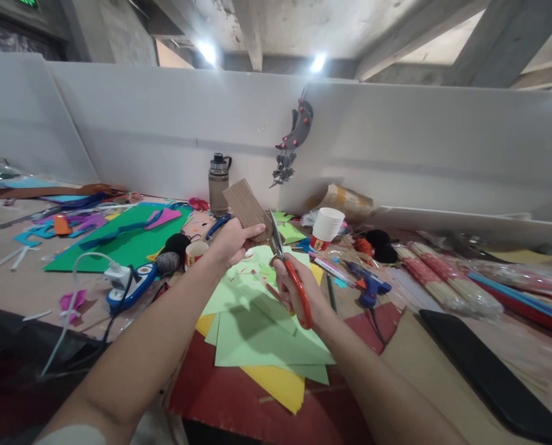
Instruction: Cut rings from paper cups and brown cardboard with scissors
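A strip of brown corrugated cardboard [246,205] is pinched between the thumb and fingers of my left hand [233,241], tilted up and to the left. My right hand [292,284] grips a pair of scissors with orange-red handles [303,303]. Its blades point upward at the right edge of the cardboard; whether they are apart there I cannot tell. Below both hands lies a loose stack of light green paper sheets [252,340], with yellow paper [280,386] sticking out underneath. Small scraps are scattered on the top sheets.
A blue glue gun [371,285] lies at right, near a stack of paper cups [326,227] and wrapped bundles of sticks [436,278]. A dark flat slab [489,371] is front right. At left are a blue power strip [134,287], green board [118,241] and water bottle [219,188].
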### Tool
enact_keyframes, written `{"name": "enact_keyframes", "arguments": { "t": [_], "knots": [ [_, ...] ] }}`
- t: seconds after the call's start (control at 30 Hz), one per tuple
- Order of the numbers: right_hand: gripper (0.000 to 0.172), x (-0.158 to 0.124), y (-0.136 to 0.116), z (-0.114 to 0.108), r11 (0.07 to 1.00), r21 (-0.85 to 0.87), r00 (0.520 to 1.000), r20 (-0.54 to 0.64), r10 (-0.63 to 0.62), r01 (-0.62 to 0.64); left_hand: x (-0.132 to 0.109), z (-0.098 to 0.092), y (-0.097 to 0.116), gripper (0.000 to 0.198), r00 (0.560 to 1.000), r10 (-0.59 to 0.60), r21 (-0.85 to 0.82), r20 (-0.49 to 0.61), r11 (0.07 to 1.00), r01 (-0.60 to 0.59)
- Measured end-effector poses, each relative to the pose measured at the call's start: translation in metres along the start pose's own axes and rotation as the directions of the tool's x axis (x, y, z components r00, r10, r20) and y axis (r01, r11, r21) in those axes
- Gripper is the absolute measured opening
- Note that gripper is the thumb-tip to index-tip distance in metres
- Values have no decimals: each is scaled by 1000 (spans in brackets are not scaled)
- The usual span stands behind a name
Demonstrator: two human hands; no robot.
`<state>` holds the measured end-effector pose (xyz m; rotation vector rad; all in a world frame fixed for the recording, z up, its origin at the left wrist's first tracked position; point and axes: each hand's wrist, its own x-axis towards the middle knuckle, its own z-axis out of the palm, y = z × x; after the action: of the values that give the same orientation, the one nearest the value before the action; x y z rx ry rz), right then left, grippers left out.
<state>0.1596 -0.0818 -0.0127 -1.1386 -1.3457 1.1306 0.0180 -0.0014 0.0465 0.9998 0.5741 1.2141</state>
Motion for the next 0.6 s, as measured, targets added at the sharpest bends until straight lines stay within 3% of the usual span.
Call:
{"name": "enact_keyframes", "arguments": {
  "t": [0.3,0.6],
  "knots": [
    [42,-6,-15,4,997,48,998,18,66,-67,0,-4,6,24,999,-53,36,9,998,52],
    [42,-4,-16,-2,999,-24,996,82,29,-27,1,-13,12,24,984,-161,141,79,979,149]
  ]
}}
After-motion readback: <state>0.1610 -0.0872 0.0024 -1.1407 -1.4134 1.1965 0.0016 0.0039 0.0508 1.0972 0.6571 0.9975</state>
